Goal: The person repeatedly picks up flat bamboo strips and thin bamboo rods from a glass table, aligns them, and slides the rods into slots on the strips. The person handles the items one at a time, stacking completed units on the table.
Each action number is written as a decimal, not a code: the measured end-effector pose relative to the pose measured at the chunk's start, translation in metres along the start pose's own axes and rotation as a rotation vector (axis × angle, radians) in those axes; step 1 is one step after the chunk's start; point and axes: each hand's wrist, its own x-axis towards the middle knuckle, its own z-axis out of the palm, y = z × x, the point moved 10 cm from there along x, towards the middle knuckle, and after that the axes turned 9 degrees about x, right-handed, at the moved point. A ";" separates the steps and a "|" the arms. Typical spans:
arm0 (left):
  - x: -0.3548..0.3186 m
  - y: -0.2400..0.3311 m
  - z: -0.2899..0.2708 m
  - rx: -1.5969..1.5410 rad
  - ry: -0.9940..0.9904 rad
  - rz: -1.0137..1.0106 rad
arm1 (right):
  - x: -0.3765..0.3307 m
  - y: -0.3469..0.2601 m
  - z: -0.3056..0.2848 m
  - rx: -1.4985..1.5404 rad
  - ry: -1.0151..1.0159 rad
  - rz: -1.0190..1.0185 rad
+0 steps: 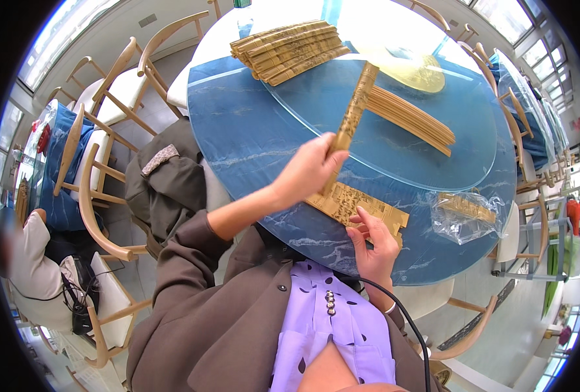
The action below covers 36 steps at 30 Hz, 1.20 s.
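Note:
My left hand [308, 168] is closed around the lower part of a long, narrow gold cardboard piece [356, 108], printed with dark figures. It is held tilted above the table, its top leaning right. Below it, a flat gold printed cardboard sheet [342, 202] with a notched right end lies at the table's near edge. At that sheet's right part is my right hand [375, 243], fingers apart and thumb out, with nothing seen in it. Beyond, a stack of thin gold cardboard pieces [414, 121] rests on the glass turntable. A larger pile of gold cardboard pieces [290, 49] lies far left.
The round table has a blue marbled cover [231, 124] and a raised glass turntable [473, 150]. A clear plastic bag [463, 219] with a gold piece lies right. Wooden chairs [94, 189] stand around; a dark jacket [166, 170] hangs left. A black cable [401, 304] runs past my right arm.

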 end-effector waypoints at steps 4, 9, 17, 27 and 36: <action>0.066 -0.013 -0.121 0.322 0.356 0.172 | -0.004 0.011 -0.006 0.001 0.037 0.040; 0.141 -0.029 -0.236 0.672 0.530 0.127 | -0.007 0.022 -0.017 -0.030 0.087 0.104; 0.200 -0.064 -0.261 1.051 0.439 0.179 | -0.004 0.032 -0.035 -0.128 0.124 0.130; 0.222 -0.090 -0.248 1.165 0.379 0.247 | 0.002 0.045 -0.044 -0.119 0.117 0.189; 0.248 -0.113 -0.243 1.271 0.293 0.267 | 0.009 0.046 -0.058 -0.244 0.119 0.154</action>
